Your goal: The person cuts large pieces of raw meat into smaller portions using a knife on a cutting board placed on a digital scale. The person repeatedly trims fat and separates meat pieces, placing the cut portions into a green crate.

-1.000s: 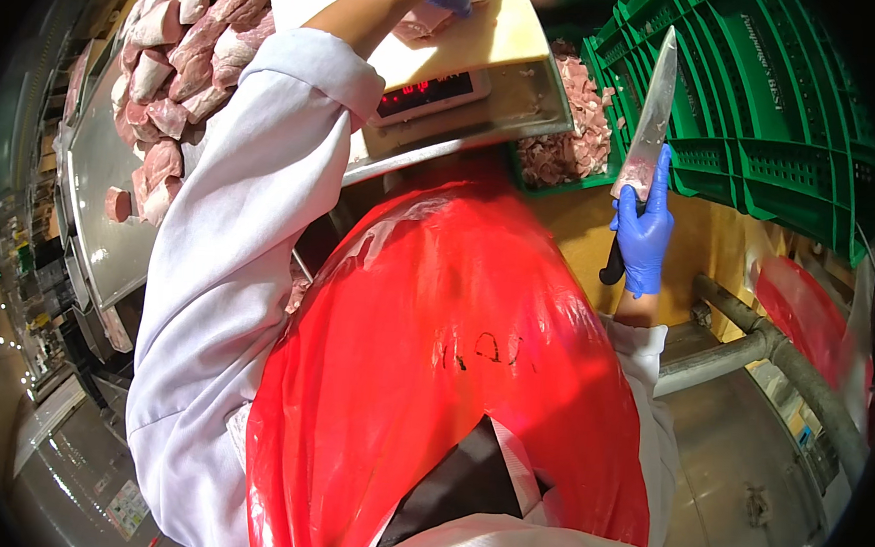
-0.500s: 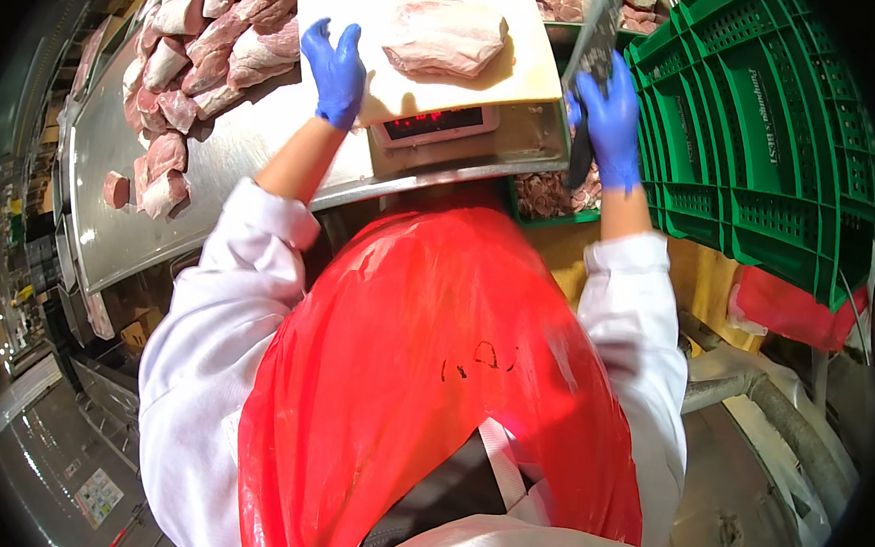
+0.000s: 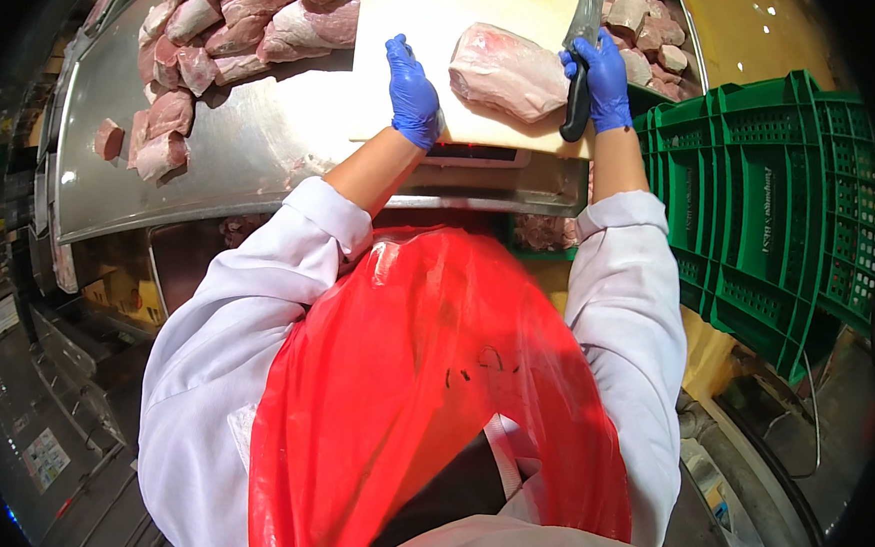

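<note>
Okay, meat slab (image 3: 508, 72) is laid on the cutting board (image 3: 403, 11), seemingly unsliced yet; knife (image 3: 576, 104) is gripped by the right hand (image 3: 604, 83), left hand (image 3: 413, 94) is stretched out empty; piled chunks (image 3: 195, 16) can't be judged done.

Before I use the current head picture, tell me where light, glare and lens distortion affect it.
Head view: the cutting board is bright, almost washed out; head view: glare whitens part of the steel table, and highlights gleam on the red apron; head view: the table's front edge bows, and darkness rings the picture.
</note>
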Tool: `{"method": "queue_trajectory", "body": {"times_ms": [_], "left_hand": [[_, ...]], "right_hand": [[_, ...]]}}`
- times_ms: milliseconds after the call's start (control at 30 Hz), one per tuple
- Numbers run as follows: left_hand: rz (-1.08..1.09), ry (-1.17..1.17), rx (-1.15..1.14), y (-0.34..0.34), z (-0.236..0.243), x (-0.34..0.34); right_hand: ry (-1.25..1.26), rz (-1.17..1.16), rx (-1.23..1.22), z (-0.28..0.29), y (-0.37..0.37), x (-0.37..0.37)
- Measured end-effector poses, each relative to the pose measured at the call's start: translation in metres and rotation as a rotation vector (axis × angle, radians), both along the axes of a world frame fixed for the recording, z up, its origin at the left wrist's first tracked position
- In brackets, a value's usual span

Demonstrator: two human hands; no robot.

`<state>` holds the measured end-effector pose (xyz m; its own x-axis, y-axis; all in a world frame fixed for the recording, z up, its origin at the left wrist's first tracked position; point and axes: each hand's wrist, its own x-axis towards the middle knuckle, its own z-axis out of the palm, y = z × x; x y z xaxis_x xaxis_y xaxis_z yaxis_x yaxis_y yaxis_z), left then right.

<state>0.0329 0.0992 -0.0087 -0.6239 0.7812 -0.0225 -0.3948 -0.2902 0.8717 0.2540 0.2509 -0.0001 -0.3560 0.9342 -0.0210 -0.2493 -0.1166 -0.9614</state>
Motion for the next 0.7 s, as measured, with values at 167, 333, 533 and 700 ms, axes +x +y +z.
{"method": "queue_trajectory", "body": {"times_ms": [167,333,533,700], "left_hand": [[-0.138,-0.121,-0.035,-0.008,-0.014,0.048],[-0.517,-0.344,-0.054,0.104,0.010,-0.073],[-0.274,0.119,-0.145,0.008,-0.001,-0.074],[-0.135,0.029,-0.029,-0.029,-0.003,-0.029]], "right_hand": [[0.024,-0.115,0.066,0.023,-0.071,-0.020],[0.156,-0.167,-0.193,0.045,-0.180,-0.005],[0.080,-0.413,0.026,0.037,-0.142,0.004],[0.036,-0.365,0.153,0.035,-0.130,-0.024]]}}
